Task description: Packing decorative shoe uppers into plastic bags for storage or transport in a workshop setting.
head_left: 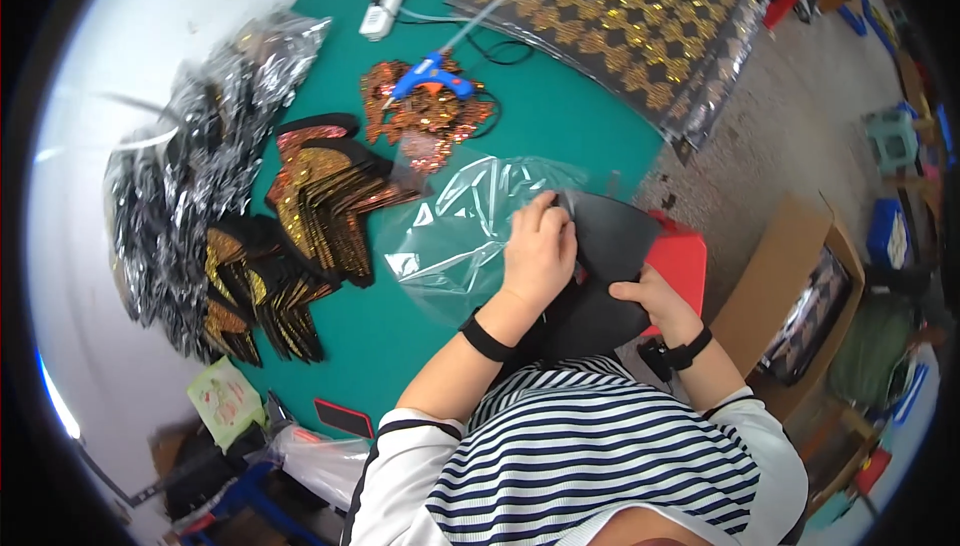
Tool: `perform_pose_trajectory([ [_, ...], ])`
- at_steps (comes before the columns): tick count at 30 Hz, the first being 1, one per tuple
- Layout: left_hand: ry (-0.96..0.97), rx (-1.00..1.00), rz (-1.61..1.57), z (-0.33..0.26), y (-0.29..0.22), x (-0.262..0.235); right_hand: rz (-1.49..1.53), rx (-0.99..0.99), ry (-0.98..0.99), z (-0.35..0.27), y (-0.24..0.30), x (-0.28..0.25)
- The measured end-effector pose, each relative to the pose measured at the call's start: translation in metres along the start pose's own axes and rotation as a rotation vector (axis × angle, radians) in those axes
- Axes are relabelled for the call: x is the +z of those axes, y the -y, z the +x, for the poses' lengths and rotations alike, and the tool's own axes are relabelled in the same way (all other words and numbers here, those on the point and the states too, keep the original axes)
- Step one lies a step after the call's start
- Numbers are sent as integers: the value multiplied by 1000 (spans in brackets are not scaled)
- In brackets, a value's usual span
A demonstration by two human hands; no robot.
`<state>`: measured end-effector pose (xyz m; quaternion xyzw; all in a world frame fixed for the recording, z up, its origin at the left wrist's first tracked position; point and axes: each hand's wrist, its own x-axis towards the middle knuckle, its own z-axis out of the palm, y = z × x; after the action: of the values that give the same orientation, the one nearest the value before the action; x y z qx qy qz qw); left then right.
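The person bends over a green table (375, 351) with both hands on a dark, soft-looking black piece (612, 233). The black piece is near the table's edge, in front of the striped shirt (590, 426), with a red stool (688, 264) just past it on the right. A clear plastic bag (440, 241) lies on the table next to the left hand (540, 251).

To do this well, it seems best to hold the black piece gently, so it does not get bent or creased. One hand should keep it steady while the other one works. The clear bag looks thin and slippery, so a hard pull could tear or wrinkle it. The bag's edge should stay smooth and not get caught under the fingers. Keeping the black piece over the table looks safer than letting it hang by the stool.

The left hand has its back facing up. Its fingers are bent and close together, and they reach to the side of the black piece. The thumb is hard to see, so one cannot tell whether this hand is pinching. The right hand (665, 306) comes in from the side. It pinches the black piece, with the thumb lying on top and pointing left, and the other fingers hidden. Both forearms reach up from below, and both elbows are bent.
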<state>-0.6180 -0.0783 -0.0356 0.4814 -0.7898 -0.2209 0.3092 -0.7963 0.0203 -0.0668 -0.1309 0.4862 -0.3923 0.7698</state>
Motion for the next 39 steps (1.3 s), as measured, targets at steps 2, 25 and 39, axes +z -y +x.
perform_pose_trajectory([
  [2,-30,59,78,9,2,6,8,-7,-1,3,-1,-3],
  [25,525,19,594,106,-13,16,-361,-71,10,20,8,21],
  [39,949,-35,953,119,-15,36,-639,-158,42,42,-5,22],
])
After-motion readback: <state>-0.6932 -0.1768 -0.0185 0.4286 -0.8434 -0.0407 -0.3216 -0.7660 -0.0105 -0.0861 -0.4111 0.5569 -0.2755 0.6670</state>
